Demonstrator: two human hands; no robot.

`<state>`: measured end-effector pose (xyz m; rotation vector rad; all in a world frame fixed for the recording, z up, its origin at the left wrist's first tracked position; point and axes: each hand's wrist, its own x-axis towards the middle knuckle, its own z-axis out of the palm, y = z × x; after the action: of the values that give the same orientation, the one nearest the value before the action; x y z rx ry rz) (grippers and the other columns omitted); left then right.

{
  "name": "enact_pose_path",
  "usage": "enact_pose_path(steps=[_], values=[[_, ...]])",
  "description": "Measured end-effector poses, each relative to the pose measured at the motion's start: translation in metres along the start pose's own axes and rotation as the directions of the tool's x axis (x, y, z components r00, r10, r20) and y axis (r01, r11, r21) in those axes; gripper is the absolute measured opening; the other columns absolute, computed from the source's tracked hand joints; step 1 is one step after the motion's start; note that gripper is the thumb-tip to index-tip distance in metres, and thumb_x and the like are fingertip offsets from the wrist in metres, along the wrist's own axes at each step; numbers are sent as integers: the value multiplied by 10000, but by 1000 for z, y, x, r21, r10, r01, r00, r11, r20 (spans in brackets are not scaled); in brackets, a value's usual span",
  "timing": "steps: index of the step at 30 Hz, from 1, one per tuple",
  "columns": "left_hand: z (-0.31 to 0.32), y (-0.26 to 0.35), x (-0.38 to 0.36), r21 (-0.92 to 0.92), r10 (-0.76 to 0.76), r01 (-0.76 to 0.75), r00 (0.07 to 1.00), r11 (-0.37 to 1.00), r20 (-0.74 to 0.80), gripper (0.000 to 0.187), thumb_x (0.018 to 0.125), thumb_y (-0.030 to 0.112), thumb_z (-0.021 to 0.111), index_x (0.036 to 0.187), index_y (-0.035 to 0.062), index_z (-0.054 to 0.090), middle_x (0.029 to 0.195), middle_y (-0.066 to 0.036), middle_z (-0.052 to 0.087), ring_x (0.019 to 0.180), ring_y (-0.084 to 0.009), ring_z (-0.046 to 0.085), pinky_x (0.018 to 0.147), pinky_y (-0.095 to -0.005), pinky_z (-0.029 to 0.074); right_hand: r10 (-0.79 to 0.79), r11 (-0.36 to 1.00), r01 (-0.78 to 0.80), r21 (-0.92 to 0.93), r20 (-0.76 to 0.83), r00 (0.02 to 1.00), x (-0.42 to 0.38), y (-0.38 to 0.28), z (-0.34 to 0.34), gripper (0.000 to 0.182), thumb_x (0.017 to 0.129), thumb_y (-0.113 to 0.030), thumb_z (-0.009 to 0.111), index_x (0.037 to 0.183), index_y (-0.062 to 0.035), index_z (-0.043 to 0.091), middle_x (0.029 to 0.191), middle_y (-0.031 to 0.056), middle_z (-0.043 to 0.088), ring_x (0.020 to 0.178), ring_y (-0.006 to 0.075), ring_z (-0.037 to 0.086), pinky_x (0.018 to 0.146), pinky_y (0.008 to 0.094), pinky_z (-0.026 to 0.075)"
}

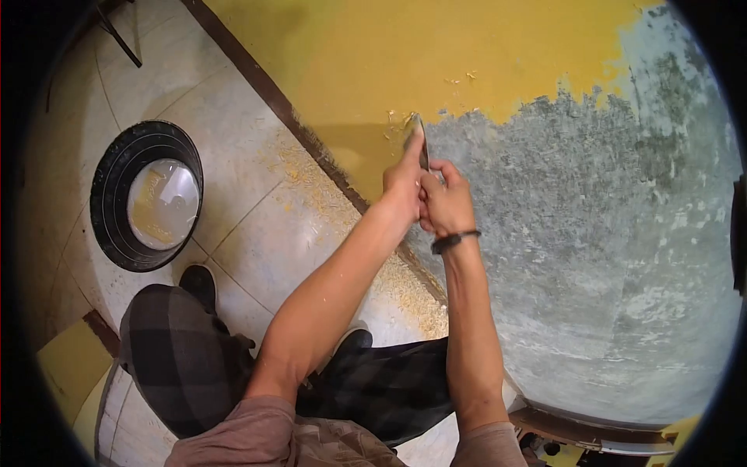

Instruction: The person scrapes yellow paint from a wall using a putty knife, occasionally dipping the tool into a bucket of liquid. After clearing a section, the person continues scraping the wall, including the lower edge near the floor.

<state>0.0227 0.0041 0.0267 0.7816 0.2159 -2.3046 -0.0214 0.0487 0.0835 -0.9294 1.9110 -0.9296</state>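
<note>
Scraper: the thin scraper [425, 149] lies between the hands, tip just beyond the fingers, where yellow paint [467, 47] meets grey wall [545, 194].
Right hand: the right hand [449, 206] has its fingers curled in tightly, apparently around the scraper's lower end.
Left hand: the left hand [402, 183] lays one digit straight along the blade; how far its other fingers close, I cannot tell.
Blade risk: a sudden slip on stubborn paint could cut that digit (it reaches almost to the tip).
Flakes: paint flakes [299, 175] litter the floor left of the fingers; a shoe could slide on them.
Bucket: the black bucket [117, 210], well left of the fingers, could spill if the nearby shoe [199, 284] knocks it.
</note>
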Motion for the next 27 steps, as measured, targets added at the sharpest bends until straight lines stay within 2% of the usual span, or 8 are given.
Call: enact_pose_path(steps=[2,3,7,10,15,22,23,27], values=[[0,-16,3,115,-29,25,999,993,38,577,696,668,640,606,136,437,483,-2,384,330,-135,334,293,-318,246,-198,969,180,-167,-99,975,-2,23,-13,211,851,-90,532,1049,-26,499,557,13,473,362,72,382,297,235,224],[11,-16,-8,98,-52,56,997,994,-51,578,693,666,645,606,134,437,482,-3,383,331,-131,334,292,-312,241,-29,999,25,-35,-95,995,-12,8,-15,222,856,-101,539,1061,-23,501,560,13,477,365,76,389,300,237,231],[0,-5,9,72,25,-27,999,997,32,571,688,728,587,621,175,459,490,17,423,346,-118,349,318,-265,263,14,1000,-14,19,4,1000,1,-22,6,159,825,-34,548,977,11,543,626,35,533,476,83,460,397,236,344],[-2,-7,7,202,-66,54,996,978,55,599,683,748,567,578,174,436,489,21,409,348,-128,343,318,-286,275,-164,984,158,-78,-88,983,-3,11,-5,151,834,-56,542,975,-3,539,607,26,517,436,79,431,347,248,301],[3,18,0,71,29,-31,999,997,41,583,688,718,597,597,151,496,486,13,427,356,-118,377,323,-279,262,11,999,-13,43,39,999,3,-20,6,161,845,-56,554,996,-6,528,653,18,529,478,69,450,381,226,334],[4,10,2,139,50,-52,999,989,16,580,684,719,600,625,154,484,491,11,443,374,-115,408,328,-279,288,-48,996,47,77,17,999,3,-9,-1,157,855,-48,543,1007,-17,522,686,16,538,517,61,480,399,215,355],[2,13,8,82,21,-23,999,996,29,582,682,719,602,628,152,484,481,12,434,370,-119,405,331,-275,283,-26,998,23,56,47,999,4,-14,4,190,863,-107,536,1041,-45,516,605,14,521,374,67,403,304,225,238],[6,-8,2,249,75,-76,997,966,13,587,703,744,548,627,168,467,480,9,419,368,-130,412,323,-295,298,-80,996,82,26,-63,995,-11,5,-9,208,873,-132,550,1058,-47,508,581,-11,482,374,61,386,302,226,223]])
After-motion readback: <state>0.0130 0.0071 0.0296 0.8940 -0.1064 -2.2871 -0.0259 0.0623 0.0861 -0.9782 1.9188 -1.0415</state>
